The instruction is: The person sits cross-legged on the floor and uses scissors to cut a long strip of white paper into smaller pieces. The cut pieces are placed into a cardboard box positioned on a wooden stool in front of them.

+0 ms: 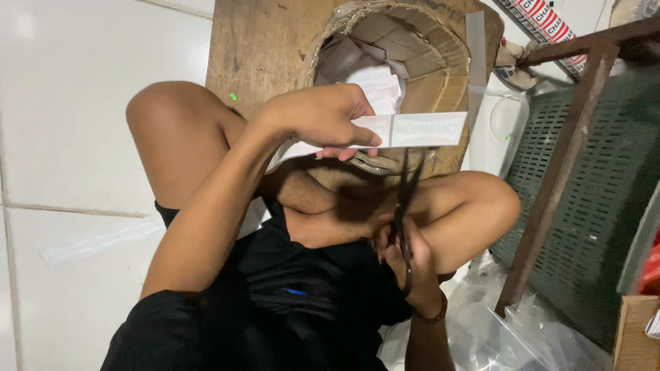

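Paper strip held over a cardboard box, scissors below it.

The left hand (323,117) pinches a white paper strip (412,130) flat between thumb and fingers, in front of the open cardboard box (440,62) that holds more white paper. Under the strip, the right hand (405,257) grips black scissors (404,206), blades pointing up, closed or nearly so. A green mesh rack (591,178) stands at right.

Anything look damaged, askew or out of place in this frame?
The cardboard box on the wooden board has a torn, ragged rim with frayed edges showing. Otherwise nothing odd: the left hand holds a white paper strip level, the right hand holds black scissors just below it.
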